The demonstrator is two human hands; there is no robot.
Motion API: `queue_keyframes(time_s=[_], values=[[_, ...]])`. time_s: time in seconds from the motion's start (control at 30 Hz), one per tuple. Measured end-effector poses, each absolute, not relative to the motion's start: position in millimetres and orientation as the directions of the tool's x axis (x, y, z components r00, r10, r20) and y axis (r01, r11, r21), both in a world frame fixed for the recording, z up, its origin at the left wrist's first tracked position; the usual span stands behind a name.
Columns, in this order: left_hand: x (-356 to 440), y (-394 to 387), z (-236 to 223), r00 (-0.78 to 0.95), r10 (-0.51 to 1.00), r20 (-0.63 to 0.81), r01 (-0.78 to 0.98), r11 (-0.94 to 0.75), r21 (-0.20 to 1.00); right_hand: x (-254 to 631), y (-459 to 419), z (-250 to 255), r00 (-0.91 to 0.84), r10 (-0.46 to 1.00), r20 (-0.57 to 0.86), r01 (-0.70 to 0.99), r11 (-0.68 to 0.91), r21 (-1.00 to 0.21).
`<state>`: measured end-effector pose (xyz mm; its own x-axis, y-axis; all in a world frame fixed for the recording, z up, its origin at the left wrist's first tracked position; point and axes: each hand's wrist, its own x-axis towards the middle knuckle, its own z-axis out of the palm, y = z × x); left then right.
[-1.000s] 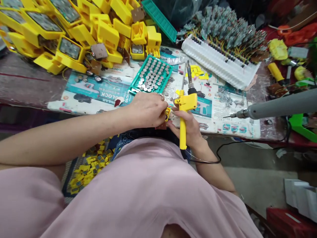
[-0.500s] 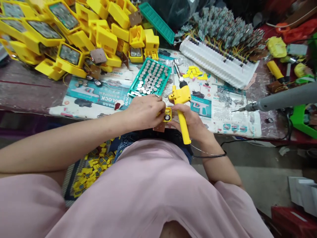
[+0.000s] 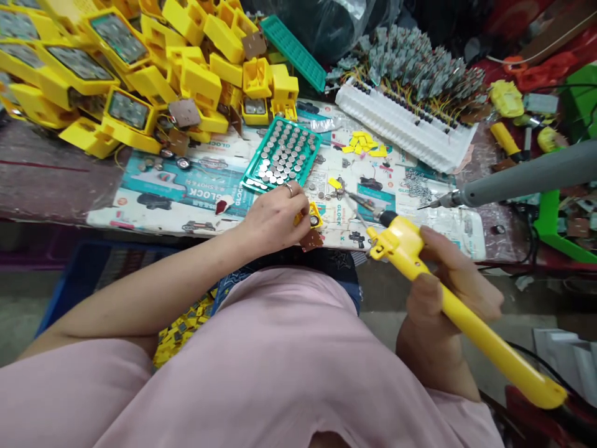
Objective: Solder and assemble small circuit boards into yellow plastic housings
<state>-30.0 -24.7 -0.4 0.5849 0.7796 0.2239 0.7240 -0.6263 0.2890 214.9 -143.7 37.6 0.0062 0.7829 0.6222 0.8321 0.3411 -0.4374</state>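
My left hand point(image 3: 277, 223) is closed around a small yellow plastic case point(image 3: 316, 210) near the table's front edge. A round black-rimmed part with a shiny centre shows inside the case, and a brown board point(image 3: 311, 241) sticks out below it. My fingers hide the rest. On the right, my right hand point(image 3: 450, 274) is wrapped round the yellow handle of a soldering gun point(image 3: 405, 239), its tip pointing up and left over the printed sheet. Just behind my left hand lies a green tray point(image 3: 316, 151) of silvery button cells.
Yellow plastic housings point(image 3: 200, 81) are heaped at back left. A white foam rack point(image 3: 396, 127) of wired parts stands at back right, before it small yellow pieces point(image 3: 364, 143). From the right, a grey pen-like tool point(image 3: 522, 177) juts over the table. A blue bin point(image 3: 77, 274) sits below, left.
My right hand has moved away from the yellow case to the right, swinging the soldering gun from nearly upright to a slant. My left hand still holds the case, now turned slightly.
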Motion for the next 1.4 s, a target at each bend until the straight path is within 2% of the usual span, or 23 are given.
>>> queue_keyframes(time_s=[0.07, 0.13, 0.37, 0.5, 0.63, 1.4], values=[[-30.5, -26.2, -3.3, 0.581, 0.773, 0.255, 0.717, -0.634, 0.289, 205.8, -146.4, 35.5, 0.031, 0.751, 0.659, 0.814, 0.364, -0.453], [-30.4, -27.2, -5.3, 0.581, 0.766, 0.273, 0.717, -0.641, 0.273, 195.3, -146.3, 35.0, -0.041, 0.772, 0.635, 0.804, 0.403, -0.437], [-29.4, -28.6, -10.8, 0.572, 0.743, 0.347, 0.717, -0.658, 0.230, 179.3, -140.3, 40.1, -0.235, 0.690, 0.685, 0.770, 0.562, -0.302], [-28.7, -29.5, -11.8, 0.562, 0.745, 0.359, 0.725, -0.653, 0.219, 176.4, -133.1, 44.1, -0.318, 0.656, 0.684, 0.784, 0.588, -0.200], [-27.8, -30.5, -11.0, 0.565, 0.743, 0.359, 0.729, -0.653, 0.205, 174.3, -129.3, 50.2, -0.364, 0.639, 0.677, 0.783, 0.604, -0.150], [-26.3, -32.6, -11.2, 0.559, 0.745, 0.364, 0.731, -0.650, 0.210, 177.3, -127.3, 55.1, -0.400, 0.659, 0.637, 0.760, 0.627, -0.173]])
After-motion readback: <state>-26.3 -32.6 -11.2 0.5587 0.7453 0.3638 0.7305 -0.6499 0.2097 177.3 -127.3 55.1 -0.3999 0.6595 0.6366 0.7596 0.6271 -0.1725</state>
